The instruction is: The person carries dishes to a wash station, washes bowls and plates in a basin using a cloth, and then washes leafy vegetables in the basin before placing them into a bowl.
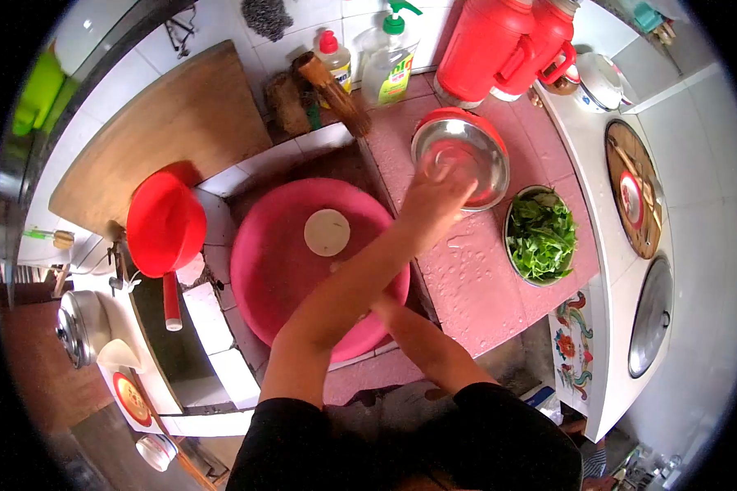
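My left hand point(444, 192) reaches across to the metal bowl point(496, 155), its fingers over or inside it. They are smeared by motion, so I cannot tell what they hold. My right arm crosses beneath the left one into the pink basin point(250, 245). My right hand point(377, 305) is mostly hidden by the left forearm, with only the wrist area showing. A pale round disc point(327, 232), perhaps a small dish, lies in the basin. To the right of the metal bowl stands a bowl of green leaves point(542, 233).
A red ladle point(165, 225) lies at the left, before a wooden board point(160, 139). Behind are a red-capped bottle point(334, 59), a green pump bottle point(389, 61) and red thermoses point(483, 45). Water drops cover the pink tiles point(475, 274). A metal lid point(651, 315) is far right.
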Tool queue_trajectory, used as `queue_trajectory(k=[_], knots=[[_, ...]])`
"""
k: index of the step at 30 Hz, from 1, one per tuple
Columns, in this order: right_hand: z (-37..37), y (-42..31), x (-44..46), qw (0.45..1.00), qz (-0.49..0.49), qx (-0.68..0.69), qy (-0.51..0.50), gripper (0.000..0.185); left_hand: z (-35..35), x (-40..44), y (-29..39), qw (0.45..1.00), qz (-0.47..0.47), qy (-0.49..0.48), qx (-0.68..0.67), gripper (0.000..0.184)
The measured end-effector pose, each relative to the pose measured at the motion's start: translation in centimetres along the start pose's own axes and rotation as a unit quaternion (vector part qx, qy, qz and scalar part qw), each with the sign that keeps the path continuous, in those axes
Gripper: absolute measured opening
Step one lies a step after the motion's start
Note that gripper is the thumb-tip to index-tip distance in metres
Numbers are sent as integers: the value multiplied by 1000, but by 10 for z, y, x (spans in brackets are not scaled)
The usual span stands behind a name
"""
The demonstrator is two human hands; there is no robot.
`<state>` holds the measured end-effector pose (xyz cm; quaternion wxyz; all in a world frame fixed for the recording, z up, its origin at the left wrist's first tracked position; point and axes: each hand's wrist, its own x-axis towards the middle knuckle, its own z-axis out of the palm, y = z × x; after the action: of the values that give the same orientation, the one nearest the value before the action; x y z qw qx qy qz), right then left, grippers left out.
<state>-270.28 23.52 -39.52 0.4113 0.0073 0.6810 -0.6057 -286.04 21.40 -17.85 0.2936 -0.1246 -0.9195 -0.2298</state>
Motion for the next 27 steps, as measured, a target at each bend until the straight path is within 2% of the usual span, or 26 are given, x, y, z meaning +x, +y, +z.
queue_trajectory(k=[2,3,4,5,7,8,9,11,14,16,17,19,20,21,23,25,26,27], knots=[[-3,4,13,998,-5,4,56,29,-42,-20,-5,991,-75,60,-90,42],[-6,6,19,996,-7,7,89,28,-23,-59,-36,979,-174,80,-74,61],[-10,8,25,993,-12,12,118,27,-39,-80,-44,918,-351,108,-152,53],[-14,10,28,989,-20,21,147,26,-42,-107,-63,862,-461,141,-154,53],[-19,4,28,982,-18,75,172,24,-26,-193,-108,780,-611,108,-80,52],[-20,-12,23,979,18,131,155,25,-14,-234,-124,738,-668,68,-59,51],[-17,-26,15,981,-41,63,181,25,-1,-267,-135,716,-694,32,-73,51],[-15,-49,0,957,-166,-73,226,24,25,-312,-145,679,-725,-8,-120,51],[-25,-94,-12,899,-339,-200,193,24,52,-336,-143,644,-748,33,-157,53],[-22,-104,14,882,-307,-347,89,28,54,-345,-135,637,-763,-30,-108,52],[-16,-106,24,864,-289,-411,39,29,53,-347,-125,684,-725,-1,-83,49],[-2,-85,33,772,-297,-562,-7,30,39,-342,-93,768,-638,52,-26,44],[6,-73,40,715,-299,-631,-29,31,33,-341,-93,805,-586,-87,16,44],[12,-47,56,724,-254,-640,-36,31,30,-343,-94,822,-520,-226,55,43],[17,6,86,732,-158,-661,-49,31,21,-340,-86,822,-465,-320,73,43],[25,-34,69,740,-156,-639,-140,32,-2,-321,-71,827,-510,-234,44,43],[30,-53,64,741,-158,-626,-184,33,-2,-325,-74,831,-507,-227,28,44],[28,-47,66,854,-91,-465,-215,32,-6,-330,-75,834,-505,-223,11,44]])
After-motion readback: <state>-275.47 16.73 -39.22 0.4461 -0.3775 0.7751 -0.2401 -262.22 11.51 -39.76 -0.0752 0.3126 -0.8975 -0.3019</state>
